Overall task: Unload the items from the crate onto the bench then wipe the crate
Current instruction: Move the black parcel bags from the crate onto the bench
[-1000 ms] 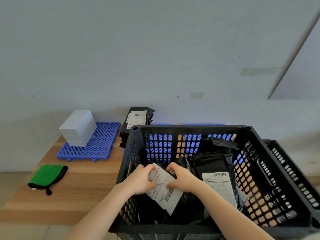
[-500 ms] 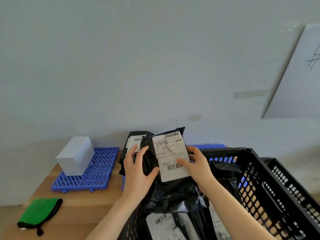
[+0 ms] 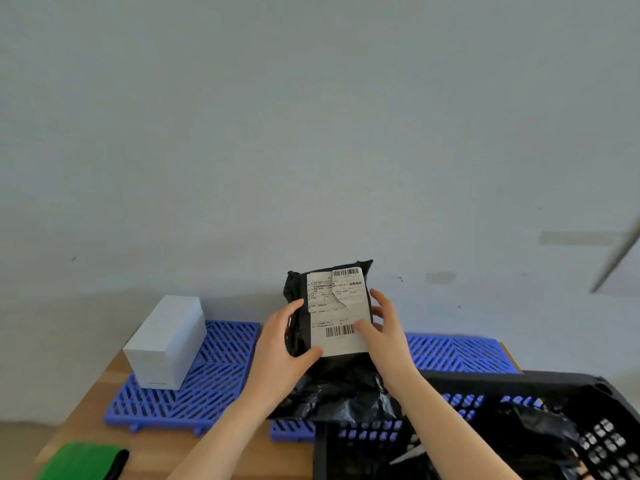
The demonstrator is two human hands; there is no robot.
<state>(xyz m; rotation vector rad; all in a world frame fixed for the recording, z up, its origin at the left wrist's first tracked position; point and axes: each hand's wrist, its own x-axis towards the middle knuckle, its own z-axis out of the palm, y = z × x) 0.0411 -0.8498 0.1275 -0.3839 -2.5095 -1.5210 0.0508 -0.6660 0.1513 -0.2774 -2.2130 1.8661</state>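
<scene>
A black plastic parcel [image 3: 332, 379] with a torn white shipping label stands upright above the blue mats at the back of the bench. My left hand [image 3: 280, 348] grips its left side, thumb across the label's lower corner. My right hand [image 3: 386, 336] holds its right side, thumb on the barcode. The black slatted crate [image 3: 363, 441] sits at the lower right, with more black parcels [image 3: 530, 434] inside. A green cloth [image 3: 81, 462] lies at the bench's front left corner.
A white box [image 3: 166, 344] stands on the left blue grid mat [image 3: 194, 389]. A second blue mat [image 3: 460, 355] lies behind the crate. The wooden bench [image 3: 90, 410] ends at a grey wall. The parcel seen earlier against the wall is hidden behind the held one.
Both hands lifted the labelled parcel out of the crate and carried it forward and left over the blue mats. The view has swung left, pushing the crate to the lower right.
</scene>
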